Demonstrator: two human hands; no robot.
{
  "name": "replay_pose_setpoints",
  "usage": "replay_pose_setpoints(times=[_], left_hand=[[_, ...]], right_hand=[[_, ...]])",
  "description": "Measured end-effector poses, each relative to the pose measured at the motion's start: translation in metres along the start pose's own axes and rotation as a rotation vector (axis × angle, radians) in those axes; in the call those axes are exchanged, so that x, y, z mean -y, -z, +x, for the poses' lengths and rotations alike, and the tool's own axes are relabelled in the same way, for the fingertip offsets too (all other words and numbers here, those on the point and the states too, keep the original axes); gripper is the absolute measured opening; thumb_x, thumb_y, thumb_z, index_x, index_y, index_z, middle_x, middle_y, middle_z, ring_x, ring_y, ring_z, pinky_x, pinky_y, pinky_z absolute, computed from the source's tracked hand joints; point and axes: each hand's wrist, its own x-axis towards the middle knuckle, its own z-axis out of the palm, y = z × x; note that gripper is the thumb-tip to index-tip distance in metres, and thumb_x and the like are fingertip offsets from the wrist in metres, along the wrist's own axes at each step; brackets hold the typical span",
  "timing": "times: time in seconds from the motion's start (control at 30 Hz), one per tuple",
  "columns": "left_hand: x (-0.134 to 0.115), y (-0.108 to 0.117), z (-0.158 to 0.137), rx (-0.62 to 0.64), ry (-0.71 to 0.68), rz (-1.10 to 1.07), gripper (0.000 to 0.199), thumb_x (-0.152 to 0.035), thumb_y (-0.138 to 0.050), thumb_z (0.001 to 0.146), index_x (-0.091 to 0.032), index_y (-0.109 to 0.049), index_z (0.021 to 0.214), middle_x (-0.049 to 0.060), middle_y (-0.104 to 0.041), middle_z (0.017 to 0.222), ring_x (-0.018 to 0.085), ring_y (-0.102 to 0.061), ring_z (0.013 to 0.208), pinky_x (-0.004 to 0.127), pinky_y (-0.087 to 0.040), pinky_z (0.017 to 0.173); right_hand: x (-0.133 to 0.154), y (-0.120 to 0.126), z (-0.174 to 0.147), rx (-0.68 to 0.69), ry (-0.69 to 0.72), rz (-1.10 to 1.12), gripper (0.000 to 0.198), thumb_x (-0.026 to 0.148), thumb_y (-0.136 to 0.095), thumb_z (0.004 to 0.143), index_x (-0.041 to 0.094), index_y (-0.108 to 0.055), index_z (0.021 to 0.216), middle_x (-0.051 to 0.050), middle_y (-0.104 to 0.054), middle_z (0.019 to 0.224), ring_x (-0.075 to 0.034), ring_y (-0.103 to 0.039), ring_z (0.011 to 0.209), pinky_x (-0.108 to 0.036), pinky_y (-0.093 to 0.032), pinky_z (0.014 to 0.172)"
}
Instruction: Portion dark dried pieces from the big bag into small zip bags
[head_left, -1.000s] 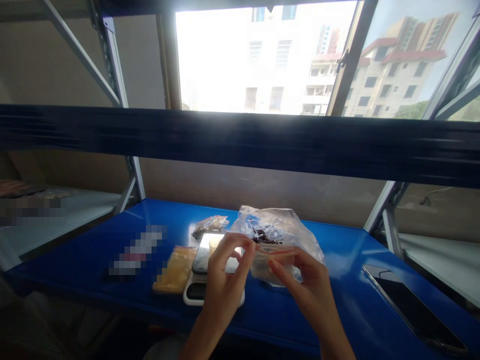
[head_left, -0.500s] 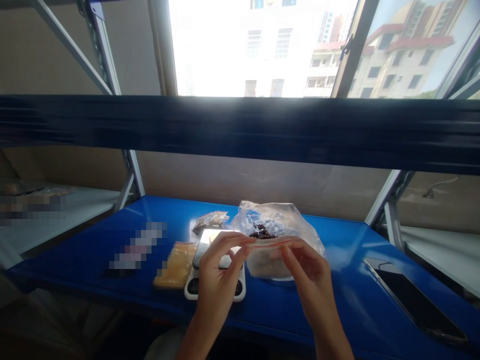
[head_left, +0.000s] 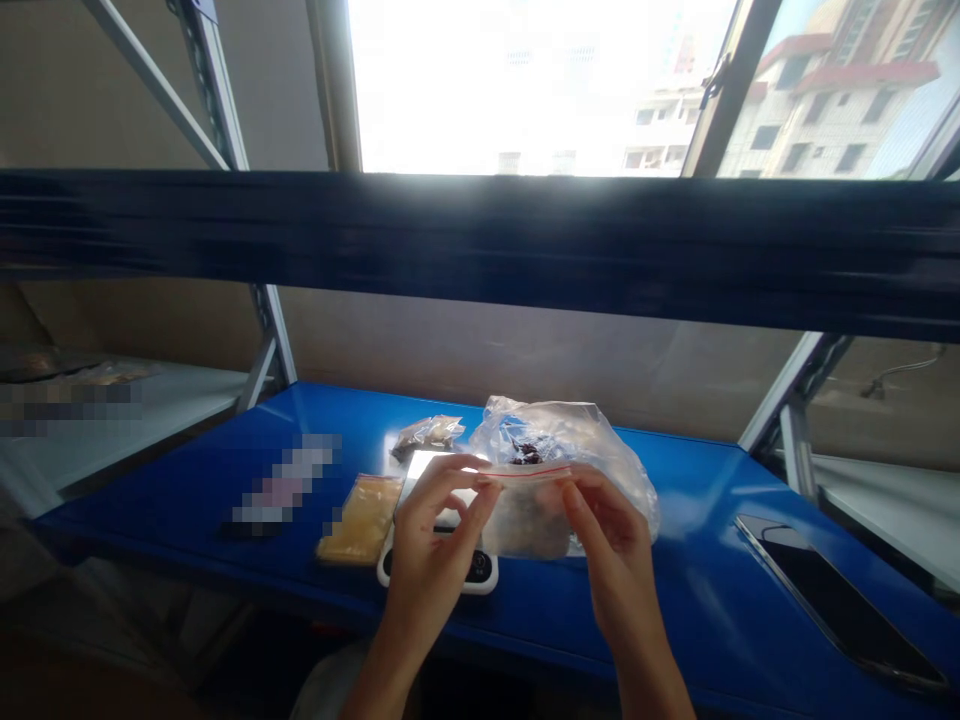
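Above the blue shelf (head_left: 675, 560) both hands — left hand (head_left: 431, 555), right hand (head_left: 611, 545) — pinch the filled zip bag's (head_left: 525, 505) red-striped top, seemingly mid-seal — not yet set down.

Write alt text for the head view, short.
Two bare hands, left hand and right hand, pinch the red-striped top of a small zip bag above a blue shelf. Behind it sit a white scale, a clear plastic bag and a yellow packet; a phone lies right.

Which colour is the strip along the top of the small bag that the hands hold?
Red, on the small bag; head view shows it, the only view.
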Motion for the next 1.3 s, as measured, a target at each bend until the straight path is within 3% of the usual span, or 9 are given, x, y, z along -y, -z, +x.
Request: replay_pose_setpoints(times=[0.33,0.53,0.67,0.9,1.1,1.3], left_hand=[[-0.005,0.004,-0.004,-0.054,0.065,-0.129,0.015,-0.031,-0.058,0.087,-0.022,-0.065,0.078,0.003,-0.062,0.100,0.017,-0.059,0.096,0.020,-0.050,0.071],[-0.007,0.000,-0.007,-0.098,0.053,-0.114,0.014,-0.031,-0.057,0.088,-0.023,-0.065,0.081,0.002,-0.060,0.101,0.016,-0.060,0.092,0.019,-0.050,0.067],[-0.006,-0.004,-0.010,-0.122,0.059,-0.107,0.013,-0.031,-0.057,0.088,-0.024,-0.065,0.083,0.002,-0.060,0.104,0.015,-0.059,0.090,0.019,-0.049,0.061],[-0.002,-0.014,-0.014,-0.073,0.049,-0.077,0.014,-0.029,-0.053,0.090,-0.022,-0.063,0.084,0.004,-0.057,0.106,0.016,-0.058,0.091,0.018,-0.046,0.055],[-0.002,-0.016,-0.014,-0.073,-0.067,-0.025,0.013,-0.024,-0.052,0.091,-0.021,-0.062,0.084,0.005,-0.058,0.103,0.016,-0.056,0.096,0.018,-0.047,0.057],[-0.002,-0.007,-0.007,-0.073,-0.021,0.008,0.009,-0.025,-0.060,0.084,-0.019,-0.059,0.078,0.005,-0.059,0.098,0.017,-0.058,0.095,0.017,-0.045,0.055]], right_hand=[[-0.001,-0.002,0.000,-0.010,-0.039,0.020,0.022,0.038,-0.063,0.082,0.022,-0.067,0.067,-0.006,-0.068,0.089,-0.020,-0.064,0.089,-0.025,-0.054,0.064],[-0.008,-0.003,-0.003,0.040,-0.120,0.025,0.016,0.039,-0.069,0.077,0.023,-0.068,0.080,-0.006,-0.067,0.096,-0.020,-0.064,0.086,-0.024,-0.051,0.062],[-0.009,-0.005,-0.003,0.105,-0.211,0.018,0.025,0.046,-0.063,0.081,0.023,-0.069,0.089,-0.005,-0.070,0.085,-0.018,-0.063,0.074,-0.025,-0.050,0.061],[-0.004,-0.007,-0.002,0.053,-0.174,0.074,0.023,0.041,-0.064,0.080,0.021,-0.066,0.070,-0.004,-0.067,0.085,-0.019,-0.062,0.082,-0.024,-0.049,0.062],[-0.008,-0.005,0.001,0.111,-0.227,0.029,0.027,0.045,-0.063,0.081,0.021,-0.066,0.068,-0.006,-0.067,0.089,-0.021,-0.061,0.089,-0.027,-0.048,0.065],[-0.009,-0.013,-0.002,0.058,-0.207,0.066,0.023,0.043,-0.066,0.079,0.022,-0.066,0.070,-0.004,-0.065,0.095,-0.019,-0.061,0.089,-0.025,-0.048,0.064]])
